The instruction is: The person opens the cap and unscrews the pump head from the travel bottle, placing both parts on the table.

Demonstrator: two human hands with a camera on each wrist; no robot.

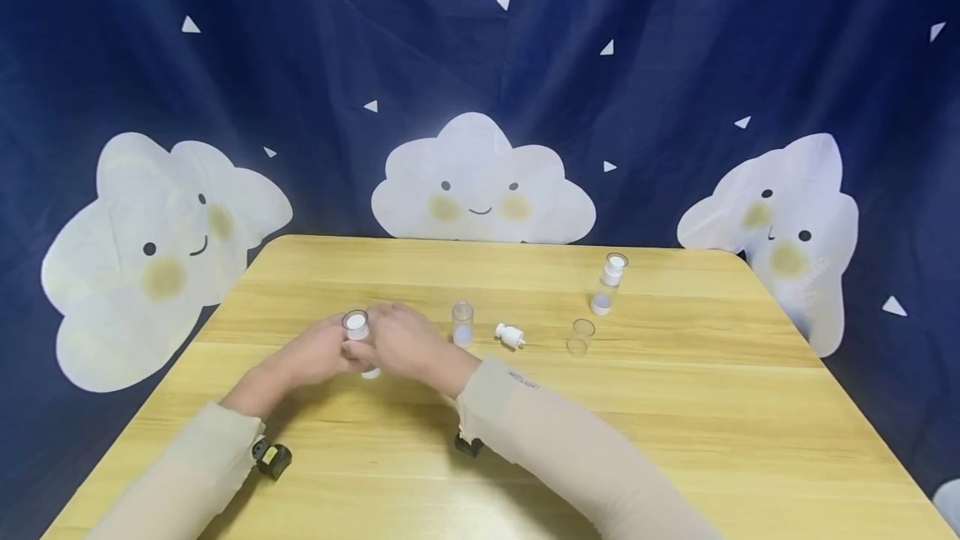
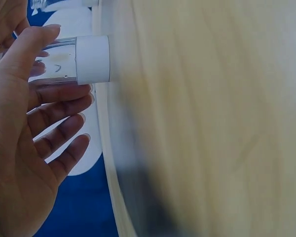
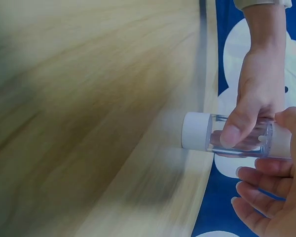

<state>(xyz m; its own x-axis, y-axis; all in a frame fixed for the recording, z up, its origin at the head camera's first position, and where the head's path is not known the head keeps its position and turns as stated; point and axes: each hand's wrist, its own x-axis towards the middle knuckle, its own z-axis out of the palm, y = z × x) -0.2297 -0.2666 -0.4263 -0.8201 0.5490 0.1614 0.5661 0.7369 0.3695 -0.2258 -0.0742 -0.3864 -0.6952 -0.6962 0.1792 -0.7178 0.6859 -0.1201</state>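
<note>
Bottle upright-ish over table, nearer left edge than right. Left hand pinches clear body, spare fingers apart; right hand pinches white top, others apart. Likely best: steady body, gentle square force up top.

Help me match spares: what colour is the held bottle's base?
The base is white, clearest in the left wrist view.

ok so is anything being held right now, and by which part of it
Yes, a bottle: the left hand grips its clear body, and the right hand holds the white collar near its top.
</note>
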